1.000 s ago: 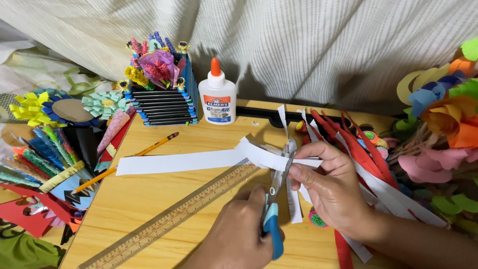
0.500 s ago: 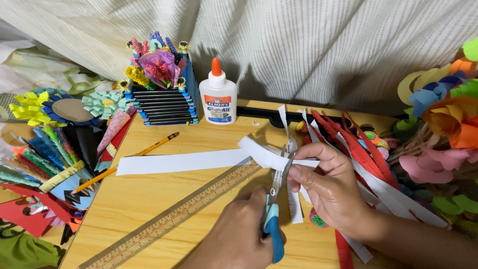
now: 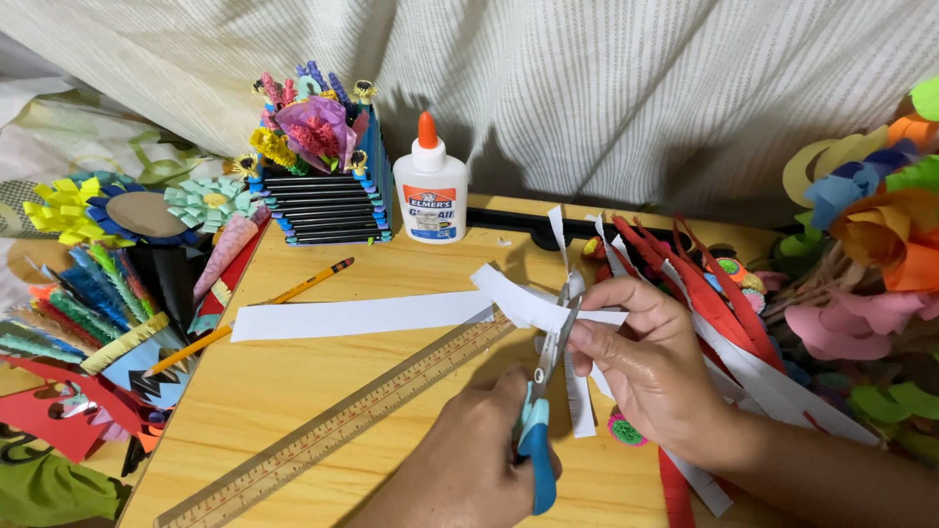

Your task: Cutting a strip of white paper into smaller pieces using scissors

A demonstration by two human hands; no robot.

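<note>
white paper strip; blue-handled scissors

The left hand is gripping blue-handled scissors, whose blades are pointing up and away into a white paper strip. The right hand is pinching that strip just beside the blades, fingertips touching the paper. A longer white strip is lying flat to the left of the hands, with a wooden ruler slanting just beside the left hand. Beyond the hands a glue bottle is standing upright; a pencil is resting farther left. Red paper strips are fanning out behind the right hand.
</note>
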